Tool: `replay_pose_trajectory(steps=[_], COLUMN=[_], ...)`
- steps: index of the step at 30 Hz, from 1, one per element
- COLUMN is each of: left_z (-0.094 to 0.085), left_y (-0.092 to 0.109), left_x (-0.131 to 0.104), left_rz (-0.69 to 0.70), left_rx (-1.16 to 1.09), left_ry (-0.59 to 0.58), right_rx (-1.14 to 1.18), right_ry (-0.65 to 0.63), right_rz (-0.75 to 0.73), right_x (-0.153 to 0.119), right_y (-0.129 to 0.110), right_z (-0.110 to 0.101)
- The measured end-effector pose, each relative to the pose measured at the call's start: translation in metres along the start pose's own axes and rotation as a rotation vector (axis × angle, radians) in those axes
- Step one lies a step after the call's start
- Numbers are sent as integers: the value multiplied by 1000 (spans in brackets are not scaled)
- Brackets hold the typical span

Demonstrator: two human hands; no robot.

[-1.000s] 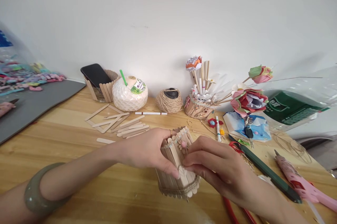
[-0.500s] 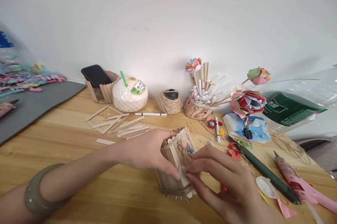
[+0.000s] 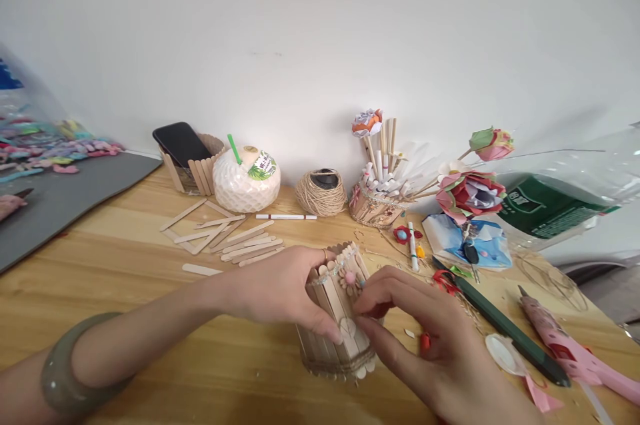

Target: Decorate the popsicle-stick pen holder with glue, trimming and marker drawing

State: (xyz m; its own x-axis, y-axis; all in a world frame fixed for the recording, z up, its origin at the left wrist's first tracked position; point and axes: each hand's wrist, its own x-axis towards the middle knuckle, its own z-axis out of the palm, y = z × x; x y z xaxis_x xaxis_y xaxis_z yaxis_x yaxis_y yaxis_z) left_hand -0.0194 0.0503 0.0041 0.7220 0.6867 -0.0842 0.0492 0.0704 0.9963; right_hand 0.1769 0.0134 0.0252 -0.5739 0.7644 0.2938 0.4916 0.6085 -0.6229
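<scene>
Right hand (image 3: 430, 338) has shifted up a touch since half a second ago: white petal pieces (image 3: 347, 329) show more fully, and the blue-centred flower (image 3: 362, 283) is now mostly behind its fingers. Left hand (image 3: 285, 288) hasn't visibly moved.

Stick holder (image 3: 345, 305) is between both hands, just above or on the counter (image 3: 200, 378), can't tell which; it leans. Build: flat, round-ended wooden sticks side by side, scalloped at top and bottom, glittery trim (image 3: 333, 272) along the upper part, coarse twine band (image 3: 345, 368) near the base. Pink-centred flower (image 3: 350, 277) with wood-toned petals sits high on the front face.

Left hand grips the holder, thumb flat across the front by the petals. Right hand is curled, thumb and index tips close together at the front face; can't tell if anything is pinched there.

Loose smooth sticks (image 3: 253, 247) lie scattered beyond the left forearm. Behind: rough, fibrous twine ball (image 3: 320, 200), then a white coconut (image 3: 245, 186) with a dimpled surface and green straw (image 3: 234, 148). Right side: pink plastic glue gun (image 3: 565, 345), long dark-green tool (image 3: 515, 332), thin white disc (image 3: 505, 354).
</scene>
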Motion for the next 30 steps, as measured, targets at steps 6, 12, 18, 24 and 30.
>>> replay_pose_trajectory(steps=[6,12,18,24,30], left_z=[0,0,0,0,0], left_y=[-1,-1,-2,-2,-3], left_x=[-1,-1,-1,0,0], left_rz=[21,29,12,29,30], left_rx=[-21,-25,-23,-7,-55], left_ry=[-23,-27,-21,-21,-31], right_rx=[-205,-361,-360,-401,-399], right_ry=[139,114,144,93,124], right_rz=[-276,-347,-337,-370,-338], right_x=[-13,-17,-17,-17,-16], right_y=[8,10,10,10,12], right_z=[6,7,6,4,7])
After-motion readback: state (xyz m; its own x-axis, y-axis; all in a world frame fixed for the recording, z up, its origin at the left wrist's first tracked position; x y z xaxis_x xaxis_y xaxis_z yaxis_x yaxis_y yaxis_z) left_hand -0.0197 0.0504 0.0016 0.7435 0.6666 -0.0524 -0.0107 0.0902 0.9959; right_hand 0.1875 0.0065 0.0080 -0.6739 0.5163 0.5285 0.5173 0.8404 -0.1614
